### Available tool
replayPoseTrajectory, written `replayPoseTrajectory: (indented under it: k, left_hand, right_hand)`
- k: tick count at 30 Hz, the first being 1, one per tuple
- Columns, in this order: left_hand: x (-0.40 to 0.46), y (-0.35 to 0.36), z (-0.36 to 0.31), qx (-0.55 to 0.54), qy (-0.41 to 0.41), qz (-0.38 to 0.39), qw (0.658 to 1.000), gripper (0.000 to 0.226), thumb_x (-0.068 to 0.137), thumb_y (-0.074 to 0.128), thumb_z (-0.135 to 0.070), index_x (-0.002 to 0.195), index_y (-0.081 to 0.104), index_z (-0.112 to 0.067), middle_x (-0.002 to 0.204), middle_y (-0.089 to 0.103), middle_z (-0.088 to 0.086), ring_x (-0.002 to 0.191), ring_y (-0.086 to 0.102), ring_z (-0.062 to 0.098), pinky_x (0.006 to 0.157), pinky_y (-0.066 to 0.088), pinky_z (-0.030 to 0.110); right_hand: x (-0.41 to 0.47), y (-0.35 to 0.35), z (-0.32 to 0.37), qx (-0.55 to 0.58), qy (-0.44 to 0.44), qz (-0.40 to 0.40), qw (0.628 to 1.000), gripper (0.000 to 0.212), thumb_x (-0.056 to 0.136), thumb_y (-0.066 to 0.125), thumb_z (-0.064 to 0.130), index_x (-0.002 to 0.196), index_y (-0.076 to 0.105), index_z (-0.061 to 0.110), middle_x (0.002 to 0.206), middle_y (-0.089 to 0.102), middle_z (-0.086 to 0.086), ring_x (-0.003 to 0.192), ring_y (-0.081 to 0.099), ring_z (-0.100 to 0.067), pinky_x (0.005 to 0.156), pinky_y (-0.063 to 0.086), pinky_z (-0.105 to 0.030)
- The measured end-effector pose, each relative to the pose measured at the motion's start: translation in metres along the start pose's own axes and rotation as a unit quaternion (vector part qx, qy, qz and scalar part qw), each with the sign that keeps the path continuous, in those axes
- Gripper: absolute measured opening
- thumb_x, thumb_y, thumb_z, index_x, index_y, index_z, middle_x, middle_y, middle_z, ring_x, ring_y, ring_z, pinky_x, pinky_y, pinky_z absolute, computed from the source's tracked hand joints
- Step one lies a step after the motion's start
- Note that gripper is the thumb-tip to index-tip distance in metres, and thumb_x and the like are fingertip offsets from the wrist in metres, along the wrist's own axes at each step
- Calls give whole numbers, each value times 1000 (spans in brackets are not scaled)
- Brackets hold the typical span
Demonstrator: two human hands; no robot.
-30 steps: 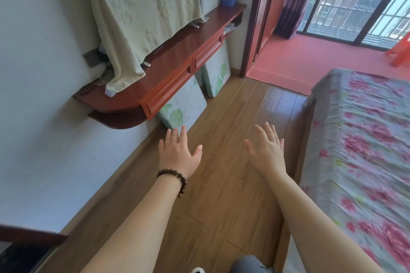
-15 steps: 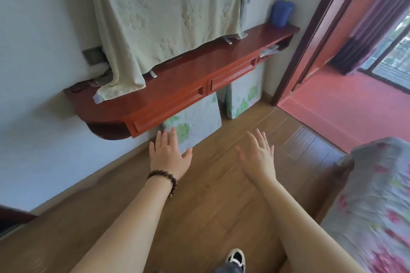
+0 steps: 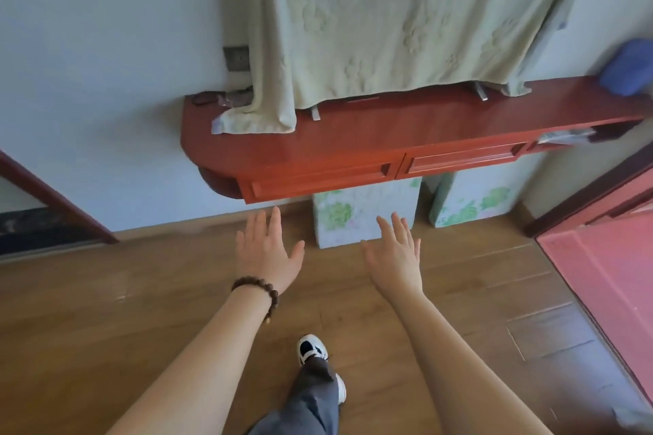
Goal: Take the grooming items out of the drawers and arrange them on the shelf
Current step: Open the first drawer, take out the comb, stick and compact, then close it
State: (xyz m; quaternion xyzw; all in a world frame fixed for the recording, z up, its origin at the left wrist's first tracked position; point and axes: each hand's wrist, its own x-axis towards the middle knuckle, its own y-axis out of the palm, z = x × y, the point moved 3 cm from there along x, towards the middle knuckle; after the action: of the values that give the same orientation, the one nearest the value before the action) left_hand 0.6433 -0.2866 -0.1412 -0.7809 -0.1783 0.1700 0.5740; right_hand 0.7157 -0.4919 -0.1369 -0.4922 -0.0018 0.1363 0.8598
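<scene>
Reaching with left hand (image 3: 268,251) and right hand (image 3: 395,254) flat, empty, short of the shut drawers (image 3: 318,180) under the shelf (image 3: 353,131); grooming items unseen, risk snagging the draped towel (image 3: 371,21).

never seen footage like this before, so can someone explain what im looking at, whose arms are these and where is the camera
There is no machine here. A person wears a camera on the head, looking forward and down, so the arms are their own. The left hand, with a bead bracelet on its wrist, and the right hand are both open and hold nothing. Ahead is a red wooden wall shelf with two closed drawers, left drawer and right drawer. A pale green cloth hangs down onto the shelf, and a blue object sits at its right end.
</scene>
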Motion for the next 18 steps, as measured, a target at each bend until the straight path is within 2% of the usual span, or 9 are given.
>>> replayPoseTrajectory:
  k: [5, 9, 14, 16, 18]
  left_hand:
    - [43, 25, 2, -4, -50, 8, 999, 75, 89, 40, -56, 149, 15, -18, 157, 22, 7, 146, 13, 26, 116, 19, 49]
    - [78, 40, -1, -14, -86, 32, 996, 75, 91, 38, -56, 151, 11, -19, 158, 17, 7, 147, 9, 25, 118, 14, 47]
    - [109, 57, -1, -25, -118, 56, 991, 75, 91, 41, -54, 150, 13, -18, 158, 19, 7, 146, 12, 24, 118, 15, 45]
    - [120, 64, -1, -51, -139, 64, 987, 73, 92, 43, -52, 150, 16, -17, 157, 23, 6, 145, 16, 23, 117, 18, 43]
    - [132, 75, 2, -132, -184, 77, 971, 72, 91, 48, -50, 149, 21, -16, 155, 28, 6, 143, 24, 23, 116, 24, 43]
  right_hand:
    - [63, 17, -2, -25, -27, 36, 999, 57, 96, 40, 43, 148, 24, 25, 160, 6, 1, 147, -7, -15, 120, -1, -47]
    - [111, 23, -4, -37, -26, 61, 997, 58, 97, 40, 44, 148, 24, 24, 161, 6, 0, 147, -6, -17, 120, -1, -46]
    - [157, 33, -8, -49, -23, 91, 994, 58, 97, 38, 45, 149, 22, 25, 161, 5, 1, 148, -5, -17, 119, -1, -46]
    - [174, 37, -15, -51, -18, 104, 993, 58, 97, 39, 44, 149, 22, 26, 160, 6, 1, 148, -5, -17, 119, -1, -46]
    - [192, 43, -27, -49, -14, 120, 992, 57, 97, 40, 42, 148, 23, 26, 160, 7, 0, 148, -3, -17, 120, 2, -45]
